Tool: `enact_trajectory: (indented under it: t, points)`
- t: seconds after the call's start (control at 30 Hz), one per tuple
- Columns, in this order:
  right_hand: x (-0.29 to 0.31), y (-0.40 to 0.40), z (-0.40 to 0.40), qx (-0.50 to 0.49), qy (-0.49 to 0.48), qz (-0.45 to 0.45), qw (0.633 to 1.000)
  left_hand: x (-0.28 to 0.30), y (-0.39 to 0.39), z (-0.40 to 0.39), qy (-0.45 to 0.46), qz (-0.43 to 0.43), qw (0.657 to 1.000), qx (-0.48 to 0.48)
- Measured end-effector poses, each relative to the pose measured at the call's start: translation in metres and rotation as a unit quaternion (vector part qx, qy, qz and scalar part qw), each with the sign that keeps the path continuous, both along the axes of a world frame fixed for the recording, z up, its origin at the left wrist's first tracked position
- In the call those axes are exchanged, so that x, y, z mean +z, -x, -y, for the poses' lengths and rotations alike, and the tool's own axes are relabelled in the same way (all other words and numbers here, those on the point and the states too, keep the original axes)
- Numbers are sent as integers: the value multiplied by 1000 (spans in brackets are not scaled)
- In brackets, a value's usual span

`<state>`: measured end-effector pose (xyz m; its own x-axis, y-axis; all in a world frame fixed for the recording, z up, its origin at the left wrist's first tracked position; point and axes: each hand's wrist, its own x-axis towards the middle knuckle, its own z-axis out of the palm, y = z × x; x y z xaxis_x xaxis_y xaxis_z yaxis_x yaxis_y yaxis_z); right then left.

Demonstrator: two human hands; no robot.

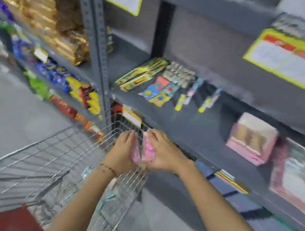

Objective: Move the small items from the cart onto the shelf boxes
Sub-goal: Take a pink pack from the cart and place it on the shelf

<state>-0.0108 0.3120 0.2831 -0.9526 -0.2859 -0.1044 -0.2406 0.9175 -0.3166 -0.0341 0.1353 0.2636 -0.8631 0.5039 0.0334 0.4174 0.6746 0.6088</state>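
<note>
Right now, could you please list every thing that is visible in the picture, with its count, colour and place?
pink packs: count unclear, pink, pressed between both hands above the cart's rim
cart: one, silver wire, lower left
shelf: one, grey metal, right
pink box: one, pink, on shelf, right
small colourful packets: several, mixed colours, on shelf, centre
snack bags: many, gold and brown, upper left
price cards: several, yellow-edged, hanging
left hand: one, on the packs
right hand: one, on the packs

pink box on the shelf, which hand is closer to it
Right. The right hand is nearer the pink box, just off the shelf edge; the left hand is farther, over the cart.
</note>
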Motion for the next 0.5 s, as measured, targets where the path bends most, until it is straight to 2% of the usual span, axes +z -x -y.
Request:
enact_trajectory:
  t: [0.1,0.2,0.27,0.4,0.5]
  points:
    - [30,-26,-49,-58,21,-23,998,48,-6,-51,-10,-79,993,-92]
    - [53,-54,-112,-138,29,-52,989,82,-11,-122,23,-179,960,-213]
    - [63,-68,-156,-183,21,-62,981,93,-9,-172,57,-143,952,-265]
    - [72,-80,-226,-246,-14,-47,968,93,3,-253,90,-49,955,-279]
    - [69,-78,-266,-265,-27,-58,962,94,9,-303,108,-54,946,-300]
